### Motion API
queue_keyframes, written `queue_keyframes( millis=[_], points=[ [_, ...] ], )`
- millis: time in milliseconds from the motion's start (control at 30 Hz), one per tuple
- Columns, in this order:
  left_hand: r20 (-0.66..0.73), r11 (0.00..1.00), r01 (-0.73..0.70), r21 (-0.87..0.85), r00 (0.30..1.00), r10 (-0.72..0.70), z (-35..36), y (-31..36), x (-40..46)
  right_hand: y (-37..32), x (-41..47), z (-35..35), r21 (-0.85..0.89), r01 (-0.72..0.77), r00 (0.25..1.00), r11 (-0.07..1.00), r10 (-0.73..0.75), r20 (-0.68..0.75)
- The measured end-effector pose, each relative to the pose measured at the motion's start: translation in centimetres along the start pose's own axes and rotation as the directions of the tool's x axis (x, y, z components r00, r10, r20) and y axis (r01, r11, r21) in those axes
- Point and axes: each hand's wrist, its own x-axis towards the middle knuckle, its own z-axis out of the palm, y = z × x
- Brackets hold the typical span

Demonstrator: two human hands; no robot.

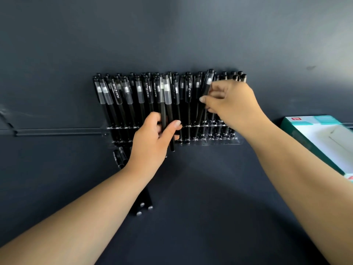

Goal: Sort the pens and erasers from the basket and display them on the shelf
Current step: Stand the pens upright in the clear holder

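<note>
Black pens [145, 96] are filling a clear rack [219, 139]; the left hand [152, 142] is gripping two pens, the right hand [229, 104] is pinching another.

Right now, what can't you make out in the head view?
- Basket: not in view.
- Erasers: none visible.
- Free holes at the right of the clear pen rack: the right hand covers some.
- Number of pens in the left hand grip: fingers overlap them.
- Loose pens below: left forearm hides most.
- Teal-and-white box: cut off by the right edge.
</note>
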Motion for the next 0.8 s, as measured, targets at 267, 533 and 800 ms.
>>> queue_keyframes(
  millis=[267, 533, 800],
  points=[
    [0.020, 1.000, 0.005, -0.020, 1.000, -0.005, 0.0, -0.1, 0.0, 0.2, -0.3, 0.4, -0.106, -0.045, 0.996, 0.993, 0.053, 0.069],
    [0.022, 0.998, -0.003, -0.063, 1.000, 0.005, 0.1, 0.1, 0.0, 0.2, -0.7, 0.7, -0.298, 0.002, 0.998, 0.954, 0.016, 0.058],
    [0.007, 0.983, -0.078, -0.168, 0.997, 0.080, 0.0, 0.3, -0.4, -2.0, -0.7, -1.5, 0.094, -0.053, 0.995, 0.994, 0.044, 0.094]
  ],
)
